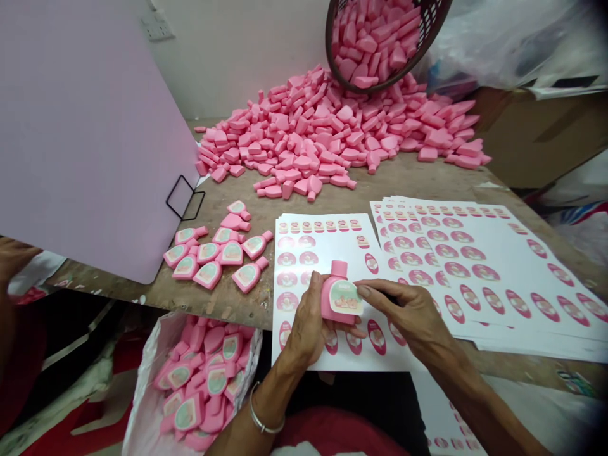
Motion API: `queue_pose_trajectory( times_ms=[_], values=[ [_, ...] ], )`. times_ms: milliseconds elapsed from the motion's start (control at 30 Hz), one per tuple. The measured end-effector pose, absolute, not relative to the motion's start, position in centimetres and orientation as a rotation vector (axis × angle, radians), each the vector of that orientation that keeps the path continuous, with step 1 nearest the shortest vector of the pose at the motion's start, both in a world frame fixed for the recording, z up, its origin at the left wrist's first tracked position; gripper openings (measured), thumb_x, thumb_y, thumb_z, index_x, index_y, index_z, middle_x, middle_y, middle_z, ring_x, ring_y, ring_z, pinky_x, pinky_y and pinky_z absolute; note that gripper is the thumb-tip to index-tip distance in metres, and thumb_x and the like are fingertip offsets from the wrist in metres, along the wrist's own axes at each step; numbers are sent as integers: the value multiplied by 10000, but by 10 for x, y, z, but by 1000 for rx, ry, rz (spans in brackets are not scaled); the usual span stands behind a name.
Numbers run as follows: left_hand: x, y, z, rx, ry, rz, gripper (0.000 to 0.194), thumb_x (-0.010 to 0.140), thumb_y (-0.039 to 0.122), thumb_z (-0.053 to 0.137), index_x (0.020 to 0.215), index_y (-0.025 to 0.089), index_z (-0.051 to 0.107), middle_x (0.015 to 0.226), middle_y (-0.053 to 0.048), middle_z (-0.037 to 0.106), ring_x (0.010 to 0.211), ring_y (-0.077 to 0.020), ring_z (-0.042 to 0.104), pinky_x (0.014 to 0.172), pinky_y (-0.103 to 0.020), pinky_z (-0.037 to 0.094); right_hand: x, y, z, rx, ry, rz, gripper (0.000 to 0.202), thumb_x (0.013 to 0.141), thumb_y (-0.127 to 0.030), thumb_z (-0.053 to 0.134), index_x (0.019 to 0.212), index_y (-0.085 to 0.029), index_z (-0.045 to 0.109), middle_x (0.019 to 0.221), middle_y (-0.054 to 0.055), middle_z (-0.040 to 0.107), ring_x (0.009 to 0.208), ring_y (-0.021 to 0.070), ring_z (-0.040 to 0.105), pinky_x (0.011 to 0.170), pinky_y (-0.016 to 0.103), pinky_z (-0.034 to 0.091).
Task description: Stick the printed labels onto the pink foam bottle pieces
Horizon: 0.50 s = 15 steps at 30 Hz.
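Note:
A small pink bottle [338, 270] with a cap stands upright in my left hand [308, 320], whose fingers wrap round its side and underneath. On its front lies a pale green label [345, 296] with a picture. My right hand [403, 310] pinches that label's right edge between thumb and finger; the edge juts past the bottle's side. Both hands are above a white sticker sheet [323, 231] printed with pink and oval labels. Several labelled pink bottles [232, 253] lie on the table to the left.
A large heap of plain pink bottles [304, 139] covers the back, below a tipped brown basket [331, 54]. More sticker sheets [517, 253] lie at right. A white sack [147, 373] of labelled bottles stands below the table edge. A pale panel [85, 126] rises at left beside a black wire stand [183, 199].

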<state>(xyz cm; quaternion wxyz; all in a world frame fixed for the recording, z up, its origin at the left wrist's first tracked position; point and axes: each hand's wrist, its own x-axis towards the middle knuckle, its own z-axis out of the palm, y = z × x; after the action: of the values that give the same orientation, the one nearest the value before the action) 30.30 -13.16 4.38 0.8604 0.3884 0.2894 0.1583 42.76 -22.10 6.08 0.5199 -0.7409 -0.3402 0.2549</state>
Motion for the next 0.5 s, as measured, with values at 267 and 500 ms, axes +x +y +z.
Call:
queue_pose_trajectory(
  times_ms=[267,500],
  values=[
    [305,-133,51,731,622,369,655,868,678,341,1145,135,582,720,-67,692,505,-154,651,324,-166,388,418,-224,65,-1796,-950,375,168,771,-373,674,838,-246,762,812,32,741,704,184,664,592,288,534],
    [304,-133,52,707,625,372,634,879,667,332,1168,153,566,785,-68,692,571,-164,673,351,-171,430,417,-223,62,-1789,-987,316,153,784,-352,672,846,-239,754,815,33,728,728,170,648,630,278,530]
  ],
)
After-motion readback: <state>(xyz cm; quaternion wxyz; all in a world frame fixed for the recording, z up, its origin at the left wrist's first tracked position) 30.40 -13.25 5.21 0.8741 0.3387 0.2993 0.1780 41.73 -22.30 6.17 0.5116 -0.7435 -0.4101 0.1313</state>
